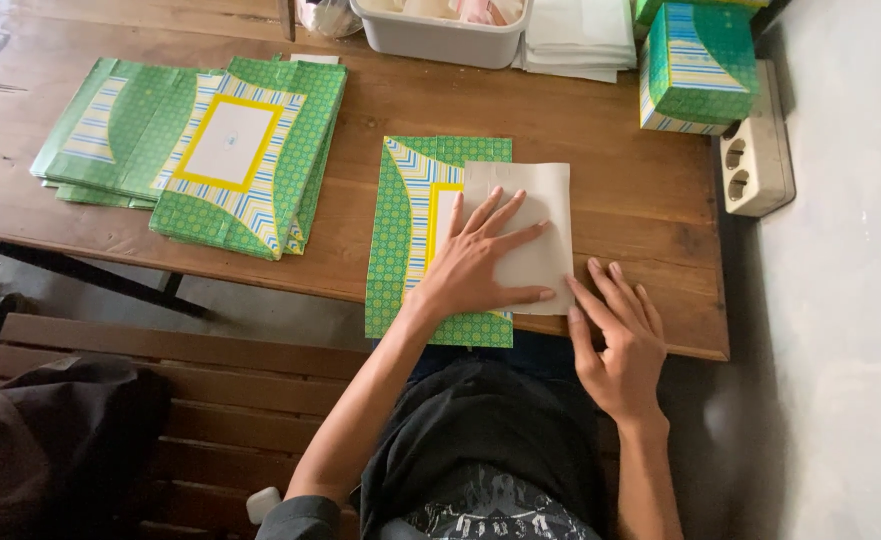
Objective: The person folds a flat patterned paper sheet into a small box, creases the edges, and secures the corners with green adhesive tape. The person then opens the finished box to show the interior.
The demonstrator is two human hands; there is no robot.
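A flat green patterned carton sheet (397,235) lies on the wooden table (610,150) in front of me, its near end hanging over the table's edge. One flap of it is folded over, showing its plain beige inner side (545,205). My left hand (480,262) presses flat on that beige flap, fingers spread. My right hand (620,340) rests with open fingers on the table edge just right of the flap, its fingertips touching the flap's lower right corner.
Two stacks of flat green carton sheets (200,145) lie at the left of the table. A grey tub (440,40), folded white paper (575,40) and assembled green boxes (700,65) stand at the back. A white power strip (755,150) sits at right. A wooden bench (210,400) is below.
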